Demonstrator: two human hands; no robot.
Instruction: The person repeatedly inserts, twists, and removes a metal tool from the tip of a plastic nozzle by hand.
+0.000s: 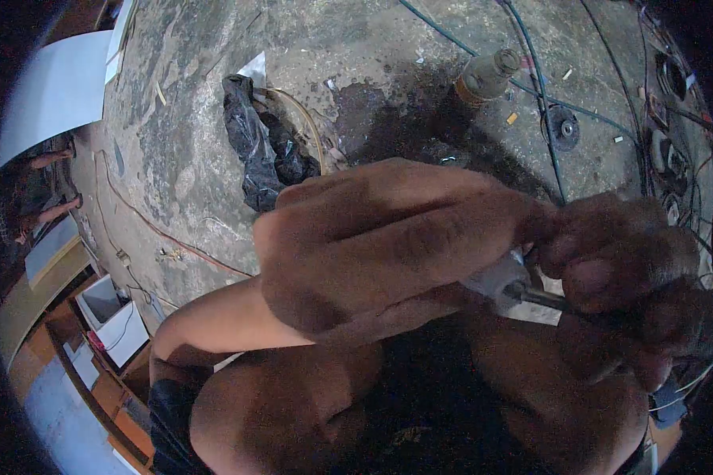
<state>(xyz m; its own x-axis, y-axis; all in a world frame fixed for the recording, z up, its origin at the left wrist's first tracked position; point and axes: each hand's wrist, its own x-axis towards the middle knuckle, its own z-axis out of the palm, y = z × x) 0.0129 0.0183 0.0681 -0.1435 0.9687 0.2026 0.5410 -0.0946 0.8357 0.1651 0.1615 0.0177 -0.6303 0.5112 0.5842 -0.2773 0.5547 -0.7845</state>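
My left hand (388, 245) is closed close to the camera, its fingers wrapped round a whitish translucent piece (495, 286). A thin dark metal rod (543, 298) sticks out of that piece toward the right. My right hand (626, 277) is closed around the rod's other end, and its fingertips nearly meet those of my left hand. Fingers hide most of both items. Both hands are above my bent knees.
On the concrete floor (190, 142) lie a black plastic bag (253, 142), a glass jar (487, 77), a dark disc (564, 127) and blue hoses (543, 95). Cables run at the right. Another person's limbs (55, 214) show at the left, near wooden furniture (95, 396).
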